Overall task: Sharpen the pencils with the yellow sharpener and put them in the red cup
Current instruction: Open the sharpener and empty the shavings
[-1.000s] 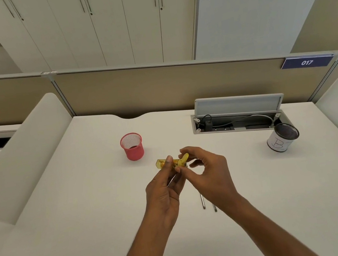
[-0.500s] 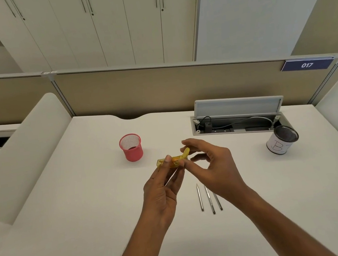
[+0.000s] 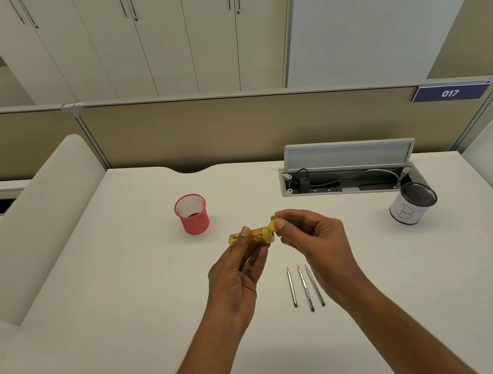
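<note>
Yellow sharpener (image 3: 253, 236) hangs over the table (image 3: 128, 296), its body pinched by the left hand (image 3: 236, 282), its end cap (image 3: 270, 226) pinched by the right hand (image 3: 315, 240). The step looks like uncapping; next, 1 of the 3 pencils (image 3: 305, 287) lying near must be lifted. Whether the cap is free is unclear.

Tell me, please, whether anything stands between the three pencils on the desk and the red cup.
Nothing visible on the desk does. Only the left hand and right hand, holding the yellow sharpener, sit along the line from the pencils to the red cup; its mouth is open.
</note>
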### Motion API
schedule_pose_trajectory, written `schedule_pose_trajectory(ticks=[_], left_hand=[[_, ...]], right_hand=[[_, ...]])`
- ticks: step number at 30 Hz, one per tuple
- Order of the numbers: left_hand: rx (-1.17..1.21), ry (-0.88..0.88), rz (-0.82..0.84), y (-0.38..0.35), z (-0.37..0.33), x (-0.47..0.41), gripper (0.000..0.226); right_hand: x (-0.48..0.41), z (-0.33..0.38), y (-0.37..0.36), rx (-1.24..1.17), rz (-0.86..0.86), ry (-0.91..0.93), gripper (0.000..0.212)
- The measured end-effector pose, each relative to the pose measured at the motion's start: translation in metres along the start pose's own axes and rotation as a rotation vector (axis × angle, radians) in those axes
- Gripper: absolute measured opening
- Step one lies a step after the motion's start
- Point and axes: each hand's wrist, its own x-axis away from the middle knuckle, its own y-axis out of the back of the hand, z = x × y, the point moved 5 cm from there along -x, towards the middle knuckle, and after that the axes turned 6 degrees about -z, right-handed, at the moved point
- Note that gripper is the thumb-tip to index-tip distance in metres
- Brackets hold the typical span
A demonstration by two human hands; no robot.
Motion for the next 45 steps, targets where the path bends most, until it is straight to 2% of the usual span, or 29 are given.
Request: schedule_pose_trajectory(ticks=[7,22,28,34,39,42,45], left_hand=[[0.022,0.023,-0.001,-0.001,0.003,0.001,0.029],[0.045,0.039,0.029,0.0,0.003,0.004,0.034],[0.044,0.073,0.045,0.002,0.005,0.006,0.025],[0.051,0.087,0.033,0.004,0.007,0.006,0.025],[0.091,0.137,0.116,-0.004,0.012,0.012,0.034],[-0.012,0.117,0.146,-0.003,0.016,0.012,0.036],[-0.261,-0.013,0.07,0.006,0.013,0.006,0.048]], right_hand=[[0.008,-0.013,0.0,-0.046,-0.03,-0.043,0.018],[0.016,-0.015,-0.005,0.078,-0.003,0.129,0.025],[0.021,-0.018,-0.011,0.05,-0.022,0.201,0.027],[0.024,-0.024,-0.012,0.094,-0.059,0.191,0.028],[0.029,-0.016,-0.015,0.177,-0.043,0.304,0.042],[0.029,-0.008,-0.016,0.191,-0.06,0.347,0.047],[0.028,0.001,-0.013,0.284,-0.061,0.405,0.059]])
